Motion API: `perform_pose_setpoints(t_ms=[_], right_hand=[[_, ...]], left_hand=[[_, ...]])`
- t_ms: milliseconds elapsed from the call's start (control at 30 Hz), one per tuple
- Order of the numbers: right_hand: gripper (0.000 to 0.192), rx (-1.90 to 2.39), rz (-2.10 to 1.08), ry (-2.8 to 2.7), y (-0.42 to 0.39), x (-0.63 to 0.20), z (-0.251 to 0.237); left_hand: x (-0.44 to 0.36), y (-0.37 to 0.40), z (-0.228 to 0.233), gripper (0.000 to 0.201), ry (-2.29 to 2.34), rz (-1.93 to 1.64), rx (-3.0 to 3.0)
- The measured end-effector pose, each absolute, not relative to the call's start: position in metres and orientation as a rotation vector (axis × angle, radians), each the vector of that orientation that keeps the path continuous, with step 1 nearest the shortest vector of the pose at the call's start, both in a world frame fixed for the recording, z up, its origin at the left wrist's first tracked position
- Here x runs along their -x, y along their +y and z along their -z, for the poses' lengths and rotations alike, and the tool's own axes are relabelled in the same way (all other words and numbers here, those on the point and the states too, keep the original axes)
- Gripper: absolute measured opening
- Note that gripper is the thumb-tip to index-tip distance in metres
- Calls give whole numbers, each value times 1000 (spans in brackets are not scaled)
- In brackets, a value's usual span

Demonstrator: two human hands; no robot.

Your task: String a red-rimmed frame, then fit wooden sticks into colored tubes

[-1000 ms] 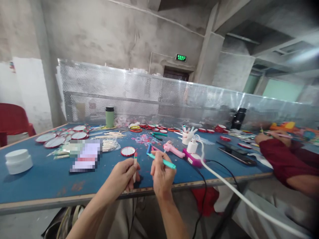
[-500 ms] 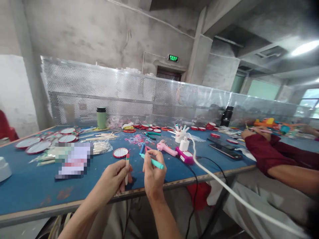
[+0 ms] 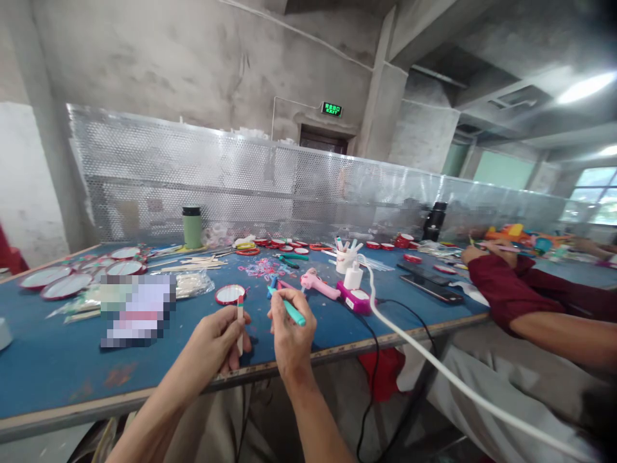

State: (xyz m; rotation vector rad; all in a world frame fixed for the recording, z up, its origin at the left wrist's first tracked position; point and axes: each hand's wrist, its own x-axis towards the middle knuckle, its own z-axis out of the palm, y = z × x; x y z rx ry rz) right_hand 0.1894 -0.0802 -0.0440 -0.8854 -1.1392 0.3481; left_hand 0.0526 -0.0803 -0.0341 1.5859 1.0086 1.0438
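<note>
A: Eyes on the near edge of the blue-topped work table (image 3: 58,366). The left hand (image 3: 214,344) is closed around a slim wooden stick with a red and green painted tip (image 3: 240,321), held upright just above the table edge.

B: And the right hand (image 3: 288,331) is wrapped around a teal marker pen (image 3: 289,307), fingers pinched down near the nib, which points toward the stick.

A: Stick and pen tip are close, but I cannot tell whether they touch.

B: To my eye this is colouring work on that tip. It would want short strokes, with the left thumb bracing the stick so it does not roll.

A: I'd say resting both wrists on the table edge would steady things; right now both hands hover in front of it.

B: Just beyond the hands lie a small round mirror with a red rim (image 3: 229,294), a pink glue gun (image 3: 315,285) and a magenta and white charger block (image 3: 357,299) with a thick white cable (image 3: 424,363) running off the table.

A: Further back stand a green flask (image 3: 191,226) and a white cup of pens (image 3: 345,257). On the right a co-worker's dark red sleeve (image 3: 506,292) rests on the table.
</note>
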Motion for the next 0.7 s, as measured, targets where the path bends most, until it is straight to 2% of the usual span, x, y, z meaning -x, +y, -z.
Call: perform_pose_setpoints(t_ms=[167, 333, 700], right_hand=[[31, 900, -249, -1215, -84, -191, 41], [36, 947, -282, -1205, -84, -192, 41], [35, 880, -268, -1237, -85, -189, 41]], left_hand=[[-52, -78, 35, 38, 1018, -1031, -1613], [-51, -77, 38, 44, 1019, -1019, -1624], [-52, -78, 36, 47, 975, -1047, -1550]])
